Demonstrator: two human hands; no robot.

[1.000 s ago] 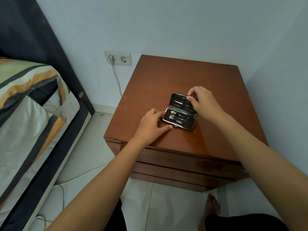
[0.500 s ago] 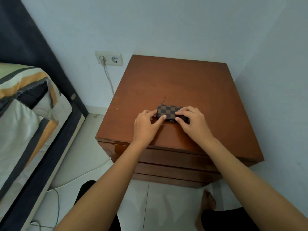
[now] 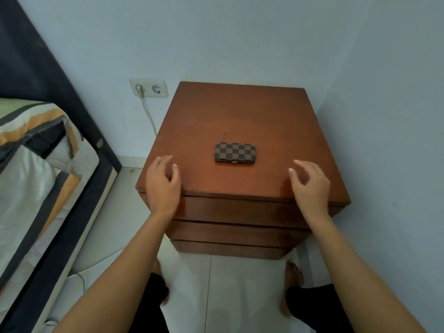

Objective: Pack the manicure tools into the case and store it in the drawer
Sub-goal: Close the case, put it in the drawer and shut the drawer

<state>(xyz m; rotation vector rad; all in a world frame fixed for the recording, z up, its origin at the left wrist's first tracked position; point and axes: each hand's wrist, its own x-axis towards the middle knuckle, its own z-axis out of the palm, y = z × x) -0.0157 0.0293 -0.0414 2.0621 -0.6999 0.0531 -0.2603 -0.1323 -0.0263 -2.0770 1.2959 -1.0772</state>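
So the checkered case (image 3: 235,152) sits shut at mid-frame on the nightstand (image 3: 240,116), packing looks done. Our left hand (image 3: 163,183) and right hand (image 3: 310,186) hover empty, fingers spread, either side of it. Top drawer (image 3: 240,210) isn't opened yet, so storing's left.

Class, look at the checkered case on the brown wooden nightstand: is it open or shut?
Shut. The brown-and-black checkered case lies flat, only its patterned outside showing, clasp at the front edge, no tools visible.
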